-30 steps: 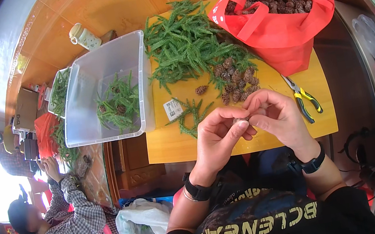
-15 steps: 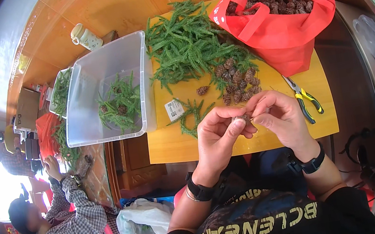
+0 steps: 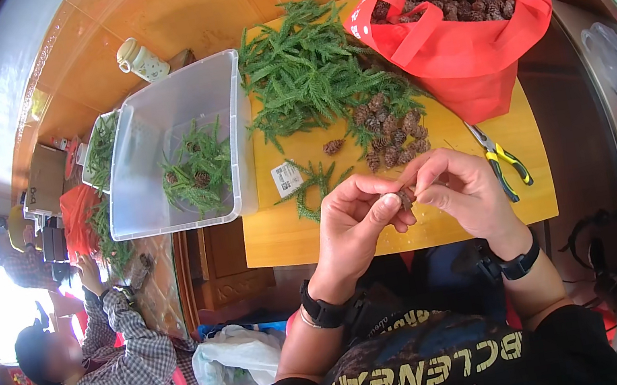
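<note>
Over the near part of the yellow table [image 3: 285, 245], my left hand [image 3: 358, 221] is closed on a small brown pine cone [image 3: 406, 197], pinching it between thumb and fingers. My right hand [image 3: 461, 187] meets it from the other side, thumb and forefinger pressed together close to the cone; what they pinch is too small to make out. Beyond my hands lies a cluster of pine cones [image 3: 392, 129], with a single cone [image 3: 333, 147] apart to its left. A green sprig [image 3: 312, 192] and a white label card [image 3: 287, 179] lie left of my hands.
Green artificial branches [image 3: 304, 71] are heaped at the back. A red bag [image 3: 467, 68] full of cones stands right, with yellow-black pliers [image 3: 503, 161] before it. At left, a clear plastic bin [image 3: 238, 135] holds sprigs with cones. A co-worker [image 3: 121, 362] sits far left.
Both hands stay close together with small finger movements. The pine cone has turned and shows more between them. My right fingers have lifted slightly.
</note>
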Action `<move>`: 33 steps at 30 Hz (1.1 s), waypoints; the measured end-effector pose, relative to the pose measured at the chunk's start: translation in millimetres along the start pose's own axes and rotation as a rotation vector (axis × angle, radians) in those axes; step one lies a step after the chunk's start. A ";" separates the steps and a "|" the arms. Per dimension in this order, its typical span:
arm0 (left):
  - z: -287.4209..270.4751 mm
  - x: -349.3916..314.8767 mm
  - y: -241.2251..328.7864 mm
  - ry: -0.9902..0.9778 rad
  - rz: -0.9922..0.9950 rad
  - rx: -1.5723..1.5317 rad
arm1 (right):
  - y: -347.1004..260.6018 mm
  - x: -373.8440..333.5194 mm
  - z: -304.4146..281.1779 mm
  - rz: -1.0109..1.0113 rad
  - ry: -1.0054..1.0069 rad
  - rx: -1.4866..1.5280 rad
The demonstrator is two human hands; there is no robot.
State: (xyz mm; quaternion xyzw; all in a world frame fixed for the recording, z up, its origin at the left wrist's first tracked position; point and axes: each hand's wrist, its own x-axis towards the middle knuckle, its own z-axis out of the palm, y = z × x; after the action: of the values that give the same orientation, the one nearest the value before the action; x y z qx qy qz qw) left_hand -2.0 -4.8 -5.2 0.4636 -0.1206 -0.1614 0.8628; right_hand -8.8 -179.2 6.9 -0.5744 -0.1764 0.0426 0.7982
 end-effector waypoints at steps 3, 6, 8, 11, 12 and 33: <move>-1.3 -0.3 2.5 0.003 -0.024 0.014 | 0.7 0.6 -2.6 -0.010 -0.042 -0.023; -3.3 0.2 4.0 -0.030 -0.043 0.031 | 2.5 -0.1 -3.0 0.050 -0.046 0.026; -2.9 0.9 4.7 -0.068 -0.077 -0.021 | 7.5 -1.5 -2.0 -0.004 -0.002 0.093; 0.9 -1.5 2.0 -0.035 -0.065 -0.077 | 8.8 -2.0 1.0 -0.009 0.019 0.045; -0.2 -1.3 2.2 -0.037 -0.065 -0.078 | 7.7 -1.9 0.8 -0.009 0.020 0.044; -5.4 -1.8 12.5 -0.119 -0.067 0.072 | 5.1 -1.5 8.0 -0.070 0.038 -0.215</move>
State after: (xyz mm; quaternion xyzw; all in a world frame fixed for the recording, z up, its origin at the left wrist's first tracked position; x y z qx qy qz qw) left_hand 0.4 6.5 2.2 0.4877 -0.1617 -0.2129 0.8311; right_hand -12.1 -170.7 4.0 -0.6509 -0.1846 -0.0155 0.7362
